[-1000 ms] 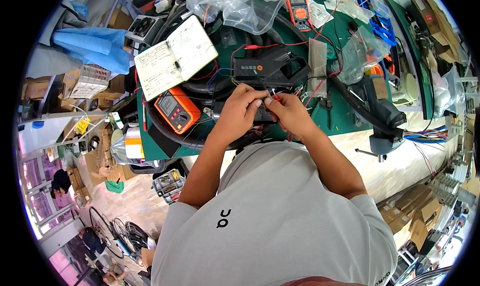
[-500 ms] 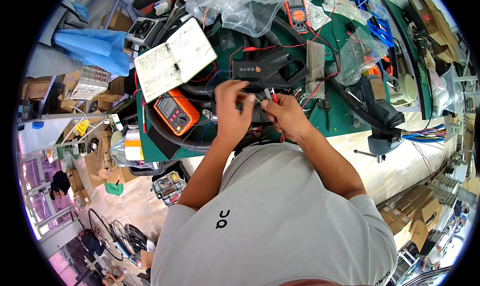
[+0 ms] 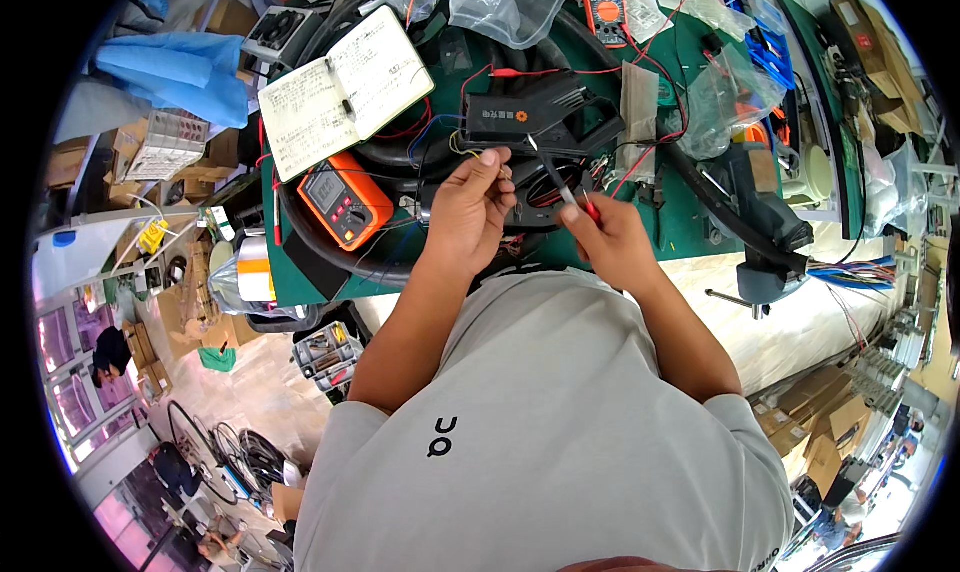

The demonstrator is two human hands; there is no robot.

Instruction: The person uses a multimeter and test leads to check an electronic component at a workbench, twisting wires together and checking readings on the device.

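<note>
The work looks partway along, to judge from how things lie. A black housing [image 3: 545, 112] rests on the green table [image 3: 685, 207], just ahead of the hands, and a second black part [image 3: 533, 215] lies apart from it, nearer the body, with thin wires around it. These two are not joined, so closing up, if they belong together, is one step not yet done; the wiring lies exposed, which suggests that the opening-up is behind it.

The left hand [image 3: 466, 212] is raised near the housing's lower edge, thumb and fingertips drawn together. They seem to be pinching the end of a thin yellow wire [image 3: 459, 145], though it is too fine here to be sure. The right hand [image 3: 612, 237] has its fingers closed around a slim grey tool [image 3: 555, 176], its pale tip pointing up toward the housing; a red piece [image 3: 592, 211] shows beside the grip.

Around them, an orange meter [image 3: 345, 202] sits to the left (a second meter [image 3: 606, 10] stands at the far side), and an open notebook [image 3: 345, 92] with handwritten pages lies beyond it. A red clip lead [image 3: 505, 72] crosses behind the housing.
</note>
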